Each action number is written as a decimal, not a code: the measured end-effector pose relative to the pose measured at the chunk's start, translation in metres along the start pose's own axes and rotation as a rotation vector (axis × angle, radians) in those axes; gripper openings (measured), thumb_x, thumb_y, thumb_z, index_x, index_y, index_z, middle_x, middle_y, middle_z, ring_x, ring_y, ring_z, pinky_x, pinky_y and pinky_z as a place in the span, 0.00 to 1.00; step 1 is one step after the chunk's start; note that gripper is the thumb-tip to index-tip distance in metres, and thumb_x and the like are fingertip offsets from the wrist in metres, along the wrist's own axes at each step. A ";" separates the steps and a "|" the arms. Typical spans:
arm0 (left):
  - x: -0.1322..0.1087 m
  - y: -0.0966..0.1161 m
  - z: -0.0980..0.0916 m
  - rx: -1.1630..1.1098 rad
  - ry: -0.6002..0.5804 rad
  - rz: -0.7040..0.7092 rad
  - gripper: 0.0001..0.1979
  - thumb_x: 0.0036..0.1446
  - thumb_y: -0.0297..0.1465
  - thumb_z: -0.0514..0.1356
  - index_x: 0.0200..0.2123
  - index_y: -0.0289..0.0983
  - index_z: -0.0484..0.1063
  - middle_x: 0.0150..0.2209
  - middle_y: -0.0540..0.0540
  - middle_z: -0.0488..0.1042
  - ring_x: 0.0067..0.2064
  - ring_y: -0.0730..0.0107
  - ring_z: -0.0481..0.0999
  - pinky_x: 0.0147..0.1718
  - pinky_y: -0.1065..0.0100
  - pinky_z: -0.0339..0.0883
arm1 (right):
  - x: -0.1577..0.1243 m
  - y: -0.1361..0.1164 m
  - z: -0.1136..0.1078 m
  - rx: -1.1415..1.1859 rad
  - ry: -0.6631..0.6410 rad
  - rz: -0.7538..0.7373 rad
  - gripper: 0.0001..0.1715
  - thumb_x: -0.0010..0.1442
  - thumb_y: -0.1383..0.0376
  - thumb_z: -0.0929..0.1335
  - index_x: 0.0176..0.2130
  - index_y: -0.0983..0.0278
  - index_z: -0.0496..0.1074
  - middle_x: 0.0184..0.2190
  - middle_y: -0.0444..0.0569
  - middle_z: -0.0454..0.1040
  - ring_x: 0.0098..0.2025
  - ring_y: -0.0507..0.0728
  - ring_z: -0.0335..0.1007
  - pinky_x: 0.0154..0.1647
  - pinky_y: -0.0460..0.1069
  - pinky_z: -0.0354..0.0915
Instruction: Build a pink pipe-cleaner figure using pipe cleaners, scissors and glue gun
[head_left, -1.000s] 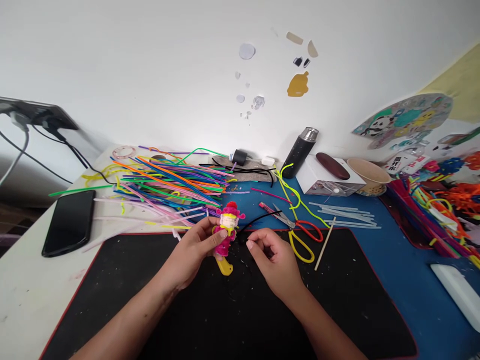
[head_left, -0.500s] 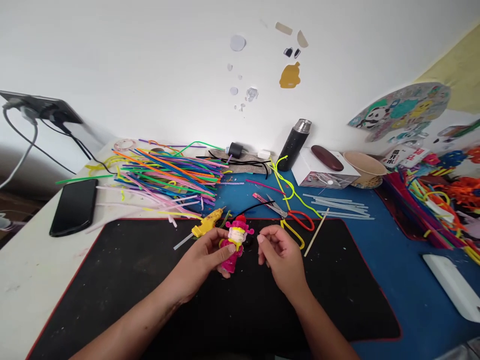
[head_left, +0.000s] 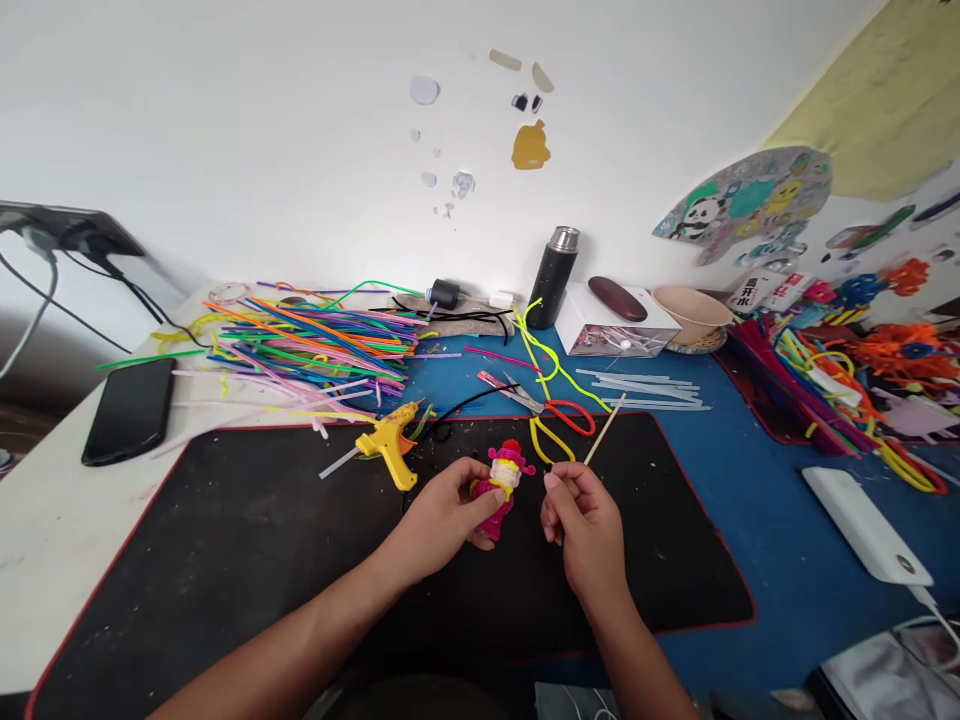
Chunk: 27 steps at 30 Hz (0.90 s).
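My left hand (head_left: 450, 512) is closed around a small pink pipe-cleaner figure (head_left: 501, 482) with a white face and red hat, held upright just above the black mat (head_left: 225, 540). Just right of the figure, my right hand (head_left: 586, 525) has thumb and forefinger pinched together; I cannot make out anything between them. A yellow glue gun (head_left: 387, 440) lies on the mat to the left of my hands. Beyond them lie a black pipe cleaner (head_left: 469, 404), scissors (head_left: 553, 412) with red and yellow handles, and a thin wooden stick (head_left: 604, 430).
A heap of coloured pipe cleaners (head_left: 315, 345) fills the back left, with a black phone (head_left: 127, 410) beside it. At the back stand a black flask (head_left: 555, 262), a white box (head_left: 615, 325) and a bowl (head_left: 690, 312). More pipe cleaners (head_left: 847, 370) and a white device (head_left: 862, 525) lie right.
My right hand has let go of the black pipe cleaner and come back towards me. My left hand has carried the figure rightwards, off the glue gun. The view has swung right.
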<state>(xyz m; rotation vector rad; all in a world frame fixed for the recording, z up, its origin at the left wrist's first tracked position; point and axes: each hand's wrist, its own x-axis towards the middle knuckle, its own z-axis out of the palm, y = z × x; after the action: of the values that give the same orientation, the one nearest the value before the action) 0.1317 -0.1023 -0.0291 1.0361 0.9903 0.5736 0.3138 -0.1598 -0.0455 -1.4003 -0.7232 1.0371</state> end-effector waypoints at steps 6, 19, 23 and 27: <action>0.007 -0.005 0.008 0.159 0.066 -0.027 0.21 0.57 0.45 0.71 0.44 0.35 0.76 0.36 0.46 0.75 0.35 0.63 0.78 0.28 0.61 0.84 | -0.001 0.008 -0.005 0.031 -0.065 0.031 0.24 0.61 0.46 0.77 0.38 0.61 0.73 0.17 0.34 0.63 0.16 0.49 0.58 0.17 0.43 0.55; -0.006 0.003 -0.006 0.553 0.141 0.079 0.20 0.66 0.47 0.63 0.50 0.38 0.79 0.43 0.42 0.81 0.31 0.63 0.79 0.24 0.67 0.75 | 0.000 0.021 -0.006 0.026 -0.122 0.086 0.24 0.62 0.46 0.76 0.39 0.62 0.73 0.18 0.34 0.62 0.17 0.49 0.58 0.18 0.43 0.55; -0.010 0.012 -0.016 0.594 0.163 0.083 0.21 0.64 0.48 0.64 0.50 0.39 0.81 0.38 0.43 0.82 0.30 0.62 0.78 0.25 0.66 0.72 | 0.000 0.017 -0.003 -0.017 -0.134 0.072 0.22 0.62 0.46 0.75 0.38 0.61 0.72 0.17 0.33 0.60 0.16 0.49 0.56 0.18 0.44 0.54; -0.012 0.032 -0.030 0.615 0.211 0.209 0.18 0.62 0.47 0.66 0.45 0.41 0.83 0.35 0.45 0.81 0.34 0.59 0.78 0.34 0.64 0.70 | 0.000 0.010 -0.003 -0.157 -0.125 -0.002 0.16 0.65 0.51 0.73 0.37 0.61 0.73 0.18 0.34 0.59 0.17 0.50 0.56 0.18 0.45 0.54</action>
<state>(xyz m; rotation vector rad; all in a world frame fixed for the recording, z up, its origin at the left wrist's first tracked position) 0.1013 -0.0856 -0.0003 1.6637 1.2942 0.5684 0.3146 -0.1625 -0.0551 -1.4773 -0.9141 1.0928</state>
